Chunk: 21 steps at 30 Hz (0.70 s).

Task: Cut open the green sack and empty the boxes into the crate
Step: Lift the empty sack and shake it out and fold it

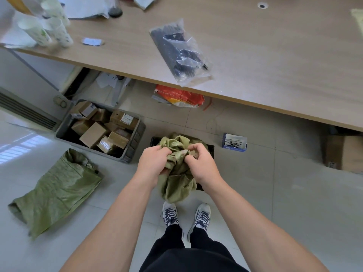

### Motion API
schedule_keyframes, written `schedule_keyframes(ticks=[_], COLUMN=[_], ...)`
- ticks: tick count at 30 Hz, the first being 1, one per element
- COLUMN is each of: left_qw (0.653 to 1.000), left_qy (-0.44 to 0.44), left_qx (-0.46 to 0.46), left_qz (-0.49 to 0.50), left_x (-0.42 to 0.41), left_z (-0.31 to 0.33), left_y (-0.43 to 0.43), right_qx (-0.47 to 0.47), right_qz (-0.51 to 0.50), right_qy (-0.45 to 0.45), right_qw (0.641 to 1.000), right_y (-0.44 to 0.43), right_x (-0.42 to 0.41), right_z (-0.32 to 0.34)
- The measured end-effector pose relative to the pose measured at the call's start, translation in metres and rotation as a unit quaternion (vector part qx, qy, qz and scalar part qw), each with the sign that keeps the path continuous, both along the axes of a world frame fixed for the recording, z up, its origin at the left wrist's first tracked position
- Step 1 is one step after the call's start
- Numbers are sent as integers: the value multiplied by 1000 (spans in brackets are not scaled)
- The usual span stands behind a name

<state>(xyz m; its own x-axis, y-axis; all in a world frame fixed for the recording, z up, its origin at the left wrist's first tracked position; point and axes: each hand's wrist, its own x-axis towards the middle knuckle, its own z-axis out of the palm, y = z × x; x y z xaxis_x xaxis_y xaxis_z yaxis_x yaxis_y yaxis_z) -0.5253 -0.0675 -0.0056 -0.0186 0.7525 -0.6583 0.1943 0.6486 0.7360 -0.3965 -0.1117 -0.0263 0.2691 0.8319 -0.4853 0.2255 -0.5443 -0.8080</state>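
Note:
A green woven sack [176,183] stands bunched up on the floor in front of my feet, over a black crate [210,149] whose rim shows behind it. My left hand [153,161] grips the gathered top of the sack from the left. My right hand [200,163] pinches the same bunched neck from the right. To the left, a grey crate [135,142] holds several brown cardboard boxes [94,134]. What the sack holds is hidden.
An empty green sack [55,189] lies flat on the tiles at left. A wooden table [275,65] spans the top, with a clear bag of black cable ties [178,52] near its edge. A small blue box of ties [234,143] and a cardboard carton [343,152] sit at right.

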Motion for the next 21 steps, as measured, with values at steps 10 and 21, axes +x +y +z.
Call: schedule_keyframes(ticks=[10, 21], left_qw=[997, 995], left_qy=[23, -9], left_qx=[70, 70], left_qz=[-37, -70], left_x=[13, 10], left_z=[27, 52], left_y=[14, 28], right_qx=[74, 88], right_qz=[47, 32], right_qy=[-35, -19], right_qw=[996, 995], right_y=[23, 35], right_x=[12, 26], right_z=[31, 43])
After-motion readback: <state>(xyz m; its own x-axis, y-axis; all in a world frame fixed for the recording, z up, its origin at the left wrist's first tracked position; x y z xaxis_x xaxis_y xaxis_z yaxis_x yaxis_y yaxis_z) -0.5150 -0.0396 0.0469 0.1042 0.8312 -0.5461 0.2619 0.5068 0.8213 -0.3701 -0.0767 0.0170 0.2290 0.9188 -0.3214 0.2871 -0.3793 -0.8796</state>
